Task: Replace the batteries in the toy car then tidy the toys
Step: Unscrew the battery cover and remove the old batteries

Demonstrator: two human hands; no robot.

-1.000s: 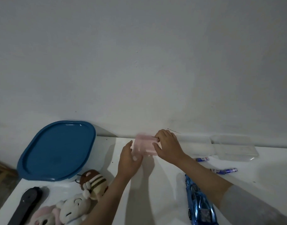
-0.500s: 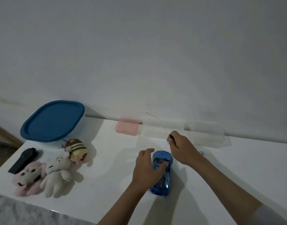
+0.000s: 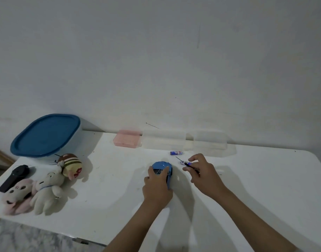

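My left hand (image 3: 157,186) grips the blue toy car (image 3: 162,166) on the white table (image 3: 256,188); only the car's far end shows past my fingers. Right of it, my right hand (image 3: 204,174) holds a thin screwdriver (image 3: 185,163) whose tip points up and left. Two small blue-and-white batteries lie close by: one (image 3: 176,152) just beyond the car, the other (image 3: 183,162) under the screwdriver's shaft. Three plush toys sit at the left: a striped brown one (image 3: 70,165), a white one (image 3: 47,190) and a pink one (image 3: 17,195).
A tub with a blue lid (image 3: 45,136) stands at the back left. A pink box (image 3: 127,140) and clear plastic boxes (image 3: 185,141) line the wall. A black controller (image 3: 13,175) lies near the left edge, beside the plush toys.
My hands left the pink box at the wall. My left hand took hold of the blue car mid-table; my right hand now holds the screwdriver beside it. The view tilted down.
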